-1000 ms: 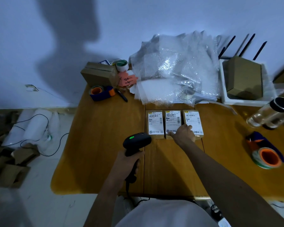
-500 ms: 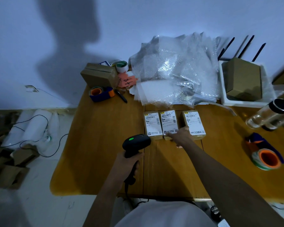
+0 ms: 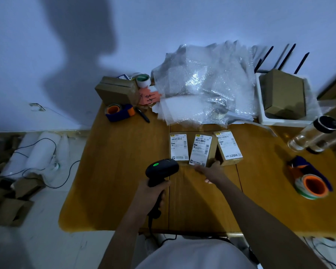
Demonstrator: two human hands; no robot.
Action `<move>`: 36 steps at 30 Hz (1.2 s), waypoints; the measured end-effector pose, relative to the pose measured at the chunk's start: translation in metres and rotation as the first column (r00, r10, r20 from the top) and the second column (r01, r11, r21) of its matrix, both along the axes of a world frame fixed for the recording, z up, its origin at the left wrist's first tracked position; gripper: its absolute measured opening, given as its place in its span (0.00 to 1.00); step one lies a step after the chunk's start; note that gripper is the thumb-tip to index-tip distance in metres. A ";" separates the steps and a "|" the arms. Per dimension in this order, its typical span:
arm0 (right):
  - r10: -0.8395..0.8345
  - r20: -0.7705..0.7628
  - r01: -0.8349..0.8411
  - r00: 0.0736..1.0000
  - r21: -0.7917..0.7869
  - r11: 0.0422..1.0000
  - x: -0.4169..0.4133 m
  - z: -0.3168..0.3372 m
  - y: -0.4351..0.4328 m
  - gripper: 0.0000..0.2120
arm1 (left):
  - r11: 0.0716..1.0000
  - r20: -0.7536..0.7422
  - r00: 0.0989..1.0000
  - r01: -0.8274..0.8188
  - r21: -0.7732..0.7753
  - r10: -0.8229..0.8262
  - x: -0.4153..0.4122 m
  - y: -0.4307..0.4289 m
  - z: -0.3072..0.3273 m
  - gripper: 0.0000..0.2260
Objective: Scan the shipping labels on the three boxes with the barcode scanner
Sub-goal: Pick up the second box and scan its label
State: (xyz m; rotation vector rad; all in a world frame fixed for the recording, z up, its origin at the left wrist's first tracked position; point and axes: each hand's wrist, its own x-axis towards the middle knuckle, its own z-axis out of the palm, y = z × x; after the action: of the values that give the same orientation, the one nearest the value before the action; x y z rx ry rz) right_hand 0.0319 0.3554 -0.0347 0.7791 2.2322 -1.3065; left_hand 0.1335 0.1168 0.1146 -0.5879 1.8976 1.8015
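Your left hand (image 3: 151, 193) is wrapped tight around the grip of the barcode scanner (image 3: 162, 170) — green light on top, head aimed at the row of three small boxes on the wooden table (image 3: 120, 171). The left box (image 3: 179, 146) lies flat with its label up. The middle box (image 3: 201, 150) is tipped up at its near edge, label tilted toward you, and your right hand (image 3: 213, 170) has it by that near edge, thumb on one side; looks like the fingers are tucked under it, but that part is dim and I can't really tell. The right box (image 3: 229, 147) sits just beside it, angled a bit. Behind the boxes is a heap of bubble wrap (image 3: 206, 82), and off to your right a tape roll (image 3: 313, 186) — well apart from the boxes.
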 end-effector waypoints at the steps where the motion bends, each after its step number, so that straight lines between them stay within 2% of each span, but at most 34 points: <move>1: -0.009 -0.013 0.008 1.000 -0.031 0.999 0.004 0.001 0.002 0.52 | 1.000 0.001 1.000 -0.001 0.000 0.001 0.001 0.000 0.000 0.09; 4: -0.038 -0.043 0.032 0.998 -0.130 0.991 0.018 0.007 0.007 0.49 | 1.000 -0.014 1.000 -0.001 -0.005 0.001 0.002 0.000 0.001 0.10; 9: -0.100 -0.095 0.069 0.990 -0.285 0.956 0.039 0.014 0.017 0.37 | 1.000 -0.045 0.999 0.011 -0.008 -0.011 0.001 -0.001 0.001 0.10; 19: -0.055 -0.160 -0.029 0.986 -0.477 0.878 0.066 0.036 0.020 0.35 | 0.999 -0.072 0.997 0.034 0.015 -0.033 0.012 0.007 0.002 0.07; 26: -0.077 -0.155 -0.017 0.985 -0.532 0.846 0.090 0.049 0.009 0.29 | 0.998 -0.095 0.993 0.069 -0.002 -0.069 0.019 0.011 0.002 0.08; 36: -0.070 -0.161 -0.023 0.984 -0.513 0.858 0.096 0.048 0.010 0.31 | 0.995 -0.135 0.986 0.095 0.013 -0.093 0.024 0.013 0.002 0.07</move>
State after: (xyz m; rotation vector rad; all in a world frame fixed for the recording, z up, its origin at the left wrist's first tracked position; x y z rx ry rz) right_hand 0.1276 0.3655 0.0134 0.5031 1.8477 -1.9341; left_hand 0.1578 0.1293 0.1164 -0.3719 1.9585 1.8371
